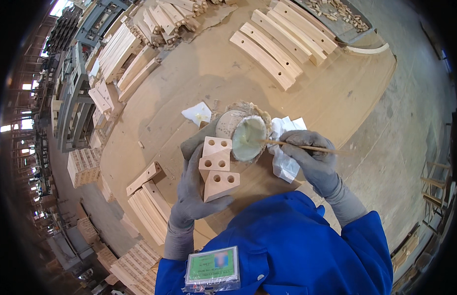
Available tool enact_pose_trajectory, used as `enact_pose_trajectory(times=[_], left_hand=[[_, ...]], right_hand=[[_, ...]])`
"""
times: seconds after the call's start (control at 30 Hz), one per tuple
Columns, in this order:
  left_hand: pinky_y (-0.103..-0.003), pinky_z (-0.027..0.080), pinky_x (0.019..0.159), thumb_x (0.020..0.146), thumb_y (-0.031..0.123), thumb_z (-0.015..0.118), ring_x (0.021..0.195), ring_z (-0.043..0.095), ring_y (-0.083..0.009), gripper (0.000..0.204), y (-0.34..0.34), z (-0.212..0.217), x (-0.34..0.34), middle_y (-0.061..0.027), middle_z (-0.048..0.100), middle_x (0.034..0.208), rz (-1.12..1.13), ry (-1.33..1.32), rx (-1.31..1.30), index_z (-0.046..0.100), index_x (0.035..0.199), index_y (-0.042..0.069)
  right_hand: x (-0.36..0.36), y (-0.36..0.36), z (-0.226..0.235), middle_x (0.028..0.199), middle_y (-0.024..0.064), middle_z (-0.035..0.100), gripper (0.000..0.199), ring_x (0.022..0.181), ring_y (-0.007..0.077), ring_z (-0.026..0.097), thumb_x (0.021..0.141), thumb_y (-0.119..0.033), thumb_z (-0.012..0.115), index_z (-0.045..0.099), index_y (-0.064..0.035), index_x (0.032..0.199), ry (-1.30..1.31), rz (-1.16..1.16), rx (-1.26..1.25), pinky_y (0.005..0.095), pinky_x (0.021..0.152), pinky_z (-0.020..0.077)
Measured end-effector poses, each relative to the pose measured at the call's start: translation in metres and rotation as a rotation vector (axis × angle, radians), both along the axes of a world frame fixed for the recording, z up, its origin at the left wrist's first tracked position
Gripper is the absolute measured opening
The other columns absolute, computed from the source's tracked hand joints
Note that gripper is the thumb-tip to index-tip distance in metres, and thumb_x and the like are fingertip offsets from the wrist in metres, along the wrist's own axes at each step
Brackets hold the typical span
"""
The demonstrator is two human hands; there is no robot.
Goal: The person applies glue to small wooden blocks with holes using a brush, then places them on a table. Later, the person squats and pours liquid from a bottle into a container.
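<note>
My gloved left hand [190,200] is closed around a stack of wooden blocks [221,184]. Three of their end faces show, each with two round holes drilled in it. Between the fingers of my gloved right hand [313,158] is a thin wooden stick [273,142], its tip reaching into the mouth of a crusted pot [244,110]. Pale, whitish paste [251,139] fills the inside of this pot, which stands tilted toward me just beyond the blocks. Crumpled white paper or cloth [286,167] lies under and beside my right hand.
Curved wooden slats with holes [267,56] lie at the far right, near a tray of small dowels [336,17]. Wooden pieces are piled [162,22] at the far left. More slats [150,209] rest left of my forearm. A white scrap [197,113] sits near the pot.
</note>
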State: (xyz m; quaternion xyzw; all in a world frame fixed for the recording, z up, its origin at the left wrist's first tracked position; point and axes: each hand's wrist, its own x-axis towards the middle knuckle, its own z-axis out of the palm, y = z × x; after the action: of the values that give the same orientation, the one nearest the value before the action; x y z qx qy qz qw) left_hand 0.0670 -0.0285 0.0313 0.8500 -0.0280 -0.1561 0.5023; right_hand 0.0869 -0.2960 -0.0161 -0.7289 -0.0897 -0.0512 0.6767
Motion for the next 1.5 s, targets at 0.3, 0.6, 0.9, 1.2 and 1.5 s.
enact_pose_trajectory(times=[0.3,0.6,0.9,1.2,1.5], left_hand=[[-0.041,0.042,0.095,0.05,0.021,0.082,0.114,0.051,-0.031,0.105,0.001,0.0,-0.001,-0.0183,0.048,0.124,-0.042,-0.054,0.152,0.029,0.138,-0.002],[-0.039,0.042,0.095,0.05,0.02,0.081,0.115,0.051,-0.0309,0.104,-0.001,0.003,0.001,-0.0183,0.048,0.125,-0.036,-0.035,0.149,0.03,0.137,-0.003],[-0.037,0.04,0.098,0.05,0.019,0.081,0.119,0.047,-0.0251,0.106,0.003,0.003,-0.002,-0.0157,0.047,0.127,-0.03,0.021,0.061,0.027,0.139,-0.002],[-0.036,0.034,0.103,0.052,0.011,0.08,0.123,0.043,-0.0237,0.108,0.019,0.009,-0.049,-0.0142,0.043,0.132,0.055,0.121,-0.159,0.022,0.142,-0.001],[-0.036,0.035,0.103,0.05,0.005,0.08,0.124,0.042,-0.0215,0.112,0.025,-0.001,-0.083,-0.0128,0.043,0.135,-0.077,0.034,-0.166,0.019,0.145,0.0]], right_hand=[[-0.022,0.011,0.0,0.1,0.0141,0.066,0.018,0.081,0.0246,0.068,0.078,-0.002,0.069,0.058,-0.0053,0.093,-0.125,0.129,-0.136,0.0325,0.068,0.0544],[-0.018,0.007,0.005,0.1,0.0132,0.067,0.018,0.084,0.0238,0.067,0.078,0.0,0.068,0.057,-0.0058,0.091,0.006,0.119,-0.08,0.0323,0.072,0.0539],[-0.047,0.022,-0.009,0.095,0.0171,0.066,0.013,0.085,0.0201,0.065,0.081,-0.001,0.067,0.057,-0.001,0.089,0.117,-0.037,0.33,0.0306,0.072,0.0536],[-0.008,0.01,0.085,0.086,0.0138,0.065,0.012,0.077,0.0174,0.065,0.082,0.001,0.064,0.056,0.0021,0.091,0.436,0.056,0.591,0.0282,0.065,0.056],[-0.014,0.048,0.145,0.078,0.0065,0.065,0.021,0.068,0.0099,0.063,0.082,-0.014,0.069,0.059,0.0002,0.093,0.449,0.418,0.042,0.0226,0.063,0.0518]])
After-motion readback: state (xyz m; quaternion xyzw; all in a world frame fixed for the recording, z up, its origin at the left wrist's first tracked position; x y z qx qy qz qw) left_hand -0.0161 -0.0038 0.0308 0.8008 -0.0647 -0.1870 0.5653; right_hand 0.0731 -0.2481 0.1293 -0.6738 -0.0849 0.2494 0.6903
